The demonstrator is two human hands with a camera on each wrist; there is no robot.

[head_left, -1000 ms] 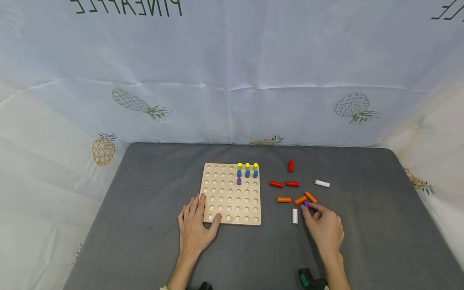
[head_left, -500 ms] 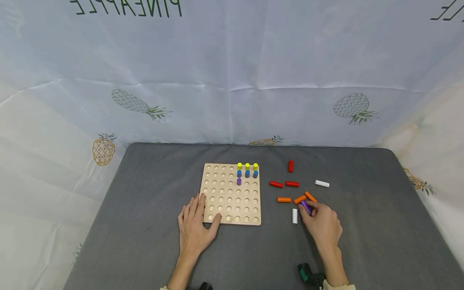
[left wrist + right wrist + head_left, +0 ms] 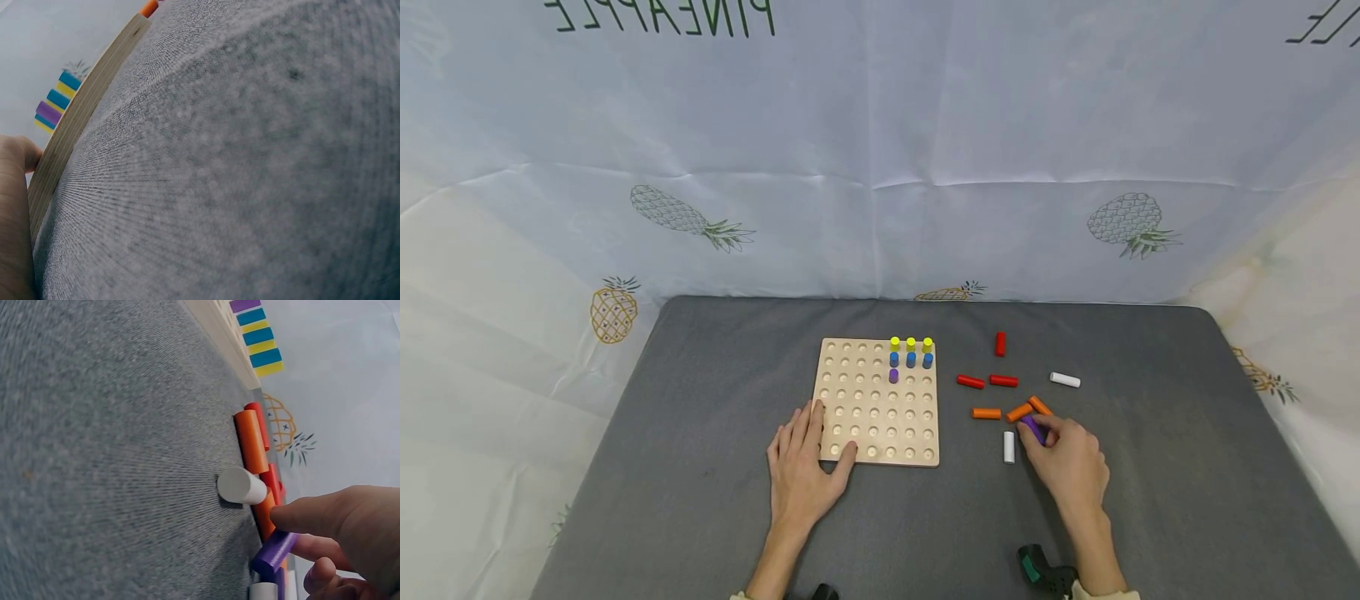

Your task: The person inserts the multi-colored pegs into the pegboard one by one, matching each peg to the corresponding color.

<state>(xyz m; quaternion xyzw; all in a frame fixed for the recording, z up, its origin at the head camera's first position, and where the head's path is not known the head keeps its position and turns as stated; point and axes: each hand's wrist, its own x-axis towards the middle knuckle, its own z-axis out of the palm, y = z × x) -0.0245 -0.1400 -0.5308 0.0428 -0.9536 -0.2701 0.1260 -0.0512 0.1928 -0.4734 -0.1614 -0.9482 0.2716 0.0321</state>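
Observation:
My left hand rests on the lower left corner of a light wooden pegboard, thumb along the front edge and fingers on the left edge. At the board's upper right stand yellow pegs, blue pegs in front of them, and one purple peg. To the right of the board, my right hand pinches a tilted purple peg between thumb and fingers. Another purple piece shows just below it in the right wrist view.
Loose orange pegs lie beside my right hand. Red pegs lie behind them. One white peg is left of the right hand, another white peg farther back. A grey cloth covers the table; a pineapple-print curtain hangs behind.
The purple peg at my right fingertips has tilted and shows more of its length. My right hand has shifted only slightly; the left hand has stayed on the board.

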